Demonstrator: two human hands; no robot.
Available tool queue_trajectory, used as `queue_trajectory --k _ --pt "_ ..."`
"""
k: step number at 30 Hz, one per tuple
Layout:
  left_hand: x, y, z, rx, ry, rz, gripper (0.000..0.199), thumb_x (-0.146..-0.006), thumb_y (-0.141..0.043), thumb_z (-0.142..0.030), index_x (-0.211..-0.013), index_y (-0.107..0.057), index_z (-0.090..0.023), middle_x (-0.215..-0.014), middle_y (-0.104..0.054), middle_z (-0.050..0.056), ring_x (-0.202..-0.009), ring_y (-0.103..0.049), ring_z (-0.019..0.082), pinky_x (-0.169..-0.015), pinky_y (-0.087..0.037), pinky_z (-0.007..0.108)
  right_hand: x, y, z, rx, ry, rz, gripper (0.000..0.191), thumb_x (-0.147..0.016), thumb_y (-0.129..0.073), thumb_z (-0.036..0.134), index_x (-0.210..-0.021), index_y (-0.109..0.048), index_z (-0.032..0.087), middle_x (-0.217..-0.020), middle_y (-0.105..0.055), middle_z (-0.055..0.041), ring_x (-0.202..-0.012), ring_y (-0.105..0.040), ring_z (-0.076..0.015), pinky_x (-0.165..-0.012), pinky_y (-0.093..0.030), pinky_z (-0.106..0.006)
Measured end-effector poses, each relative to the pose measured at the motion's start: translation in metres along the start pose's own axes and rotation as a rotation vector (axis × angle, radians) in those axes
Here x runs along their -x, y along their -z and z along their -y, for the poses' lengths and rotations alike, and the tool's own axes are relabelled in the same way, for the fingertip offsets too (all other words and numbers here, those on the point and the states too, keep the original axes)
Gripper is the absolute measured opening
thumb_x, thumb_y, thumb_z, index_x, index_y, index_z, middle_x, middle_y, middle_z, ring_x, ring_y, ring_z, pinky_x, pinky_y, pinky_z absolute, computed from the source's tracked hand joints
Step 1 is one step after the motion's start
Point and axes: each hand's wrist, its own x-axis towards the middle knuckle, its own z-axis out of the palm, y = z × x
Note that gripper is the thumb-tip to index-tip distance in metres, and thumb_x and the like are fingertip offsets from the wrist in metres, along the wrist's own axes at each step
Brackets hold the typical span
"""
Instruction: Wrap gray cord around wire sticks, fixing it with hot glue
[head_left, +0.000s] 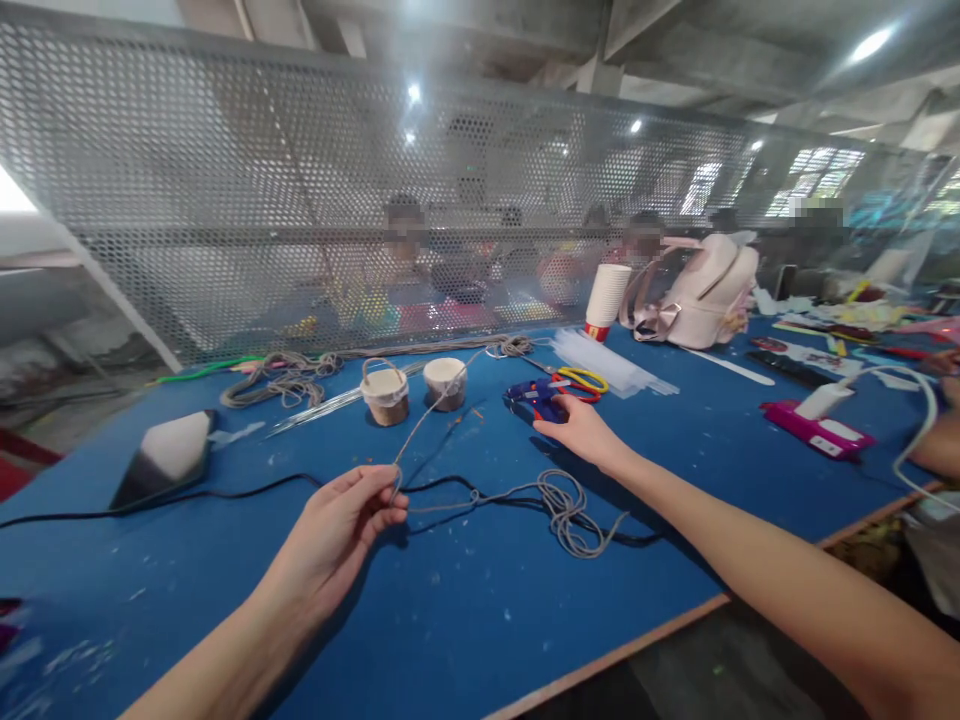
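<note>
Fingers (379, 482): left pinching cord, right on the glue gun

Your left hand (349, 525) has thumb and fingertips closed on grey cord (425, 415). One run leads to loose loops (562, 515) between your hands; the other goes up and back past the pots. Your right hand (585, 435) is on the handle of the blue glue gun (532, 392); can't tell how firm the grip is.

Risks, my read: loops lie over the black cable (240, 493), so a pull could snag both. The back run crosses the right-hand white-topped pot (445, 388); a hard tug might tip it. Nozzle points left, toward that run; if hot, it could scorch cord or skin.

Around: dark phone-like slab (163, 460) at left. Left-hand pot (386, 402) has a hoop handle. Yellow-and-red-handled scissors (581, 382) crowd the gun, possibly touching. Behind: translucent glue sticks (604, 362), another cord bundle (277, 382), stacked paper cups (607, 292), pale pink backpack (712, 290). Perforated screen (262, 180) closes off the far side.
</note>
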Motion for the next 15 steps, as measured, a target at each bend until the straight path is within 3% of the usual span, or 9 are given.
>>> queue_trajectory --k 3,6,10,15 --pt "0.001 0.0 0.0 0.018 -0.002 0.012 0.022 -0.076 -0.057 -0.007 -0.056 -0.062 -0.014 -0.051 -0.054 -0.002 -0.049 -0.058 0.009 -0.047 -0.052 0.016 -0.005 -0.003 0.001 0.047 -0.002 0.032 0.013 -0.067 -0.062 0.02 -0.078 -0.062 0.013 -0.072 -0.067 -0.0057 -0.068 -0.063 -0.02 -0.066 -0.048 -0.031" --pt "0.002 0.0 0.001 0.04 -0.001 0.023 0.02 -0.076 -0.058 -0.007 -0.057 -0.062 -0.014 -0.05 -0.053 -0.002 -0.049 -0.057 0.009 -0.048 -0.052 0.017 -0.007 -0.004 0.003 0.035 -0.002 0.055 0.012 -0.068 -0.057 0.016 -0.079 -0.061 0.013 -0.062 -0.064 -0.0029 -0.049 -0.056 -0.0147 -0.053 -0.045 -0.027" --pt "0.001 0.0 0.004 0.051 0.002 0.021 0.018 -0.074 -0.06 -0.008 -0.058 -0.062 -0.014 -0.051 -0.053 -0.002 -0.049 -0.058 0.009 -0.05 -0.052 0.017 0.008 0.001 0.012 -0.053 0.056 0.069 0.026 -0.07 -0.051 0.015 -0.095 -0.059 0.014 -0.069 -0.066 -0.0016 -0.052 -0.058 -0.0126 -0.058 -0.047 -0.024" --pt "-0.001 0.0 0.007 0.051 0.022 0.019 0.016 -0.074 -0.061 -0.008 -0.058 -0.063 -0.013 -0.051 -0.056 -0.001 -0.05 -0.06 0.011 -0.052 -0.054 0.018 0.044 0.001 0.037 -0.214 0.12 0.335 0.022 -0.071 -0.047 0.018 -0.087 -0.062 0.015 -0.049 -0.055 0.0039 -0.045 -0.052 -0.0126 -0.053 -0.044 -0.026"
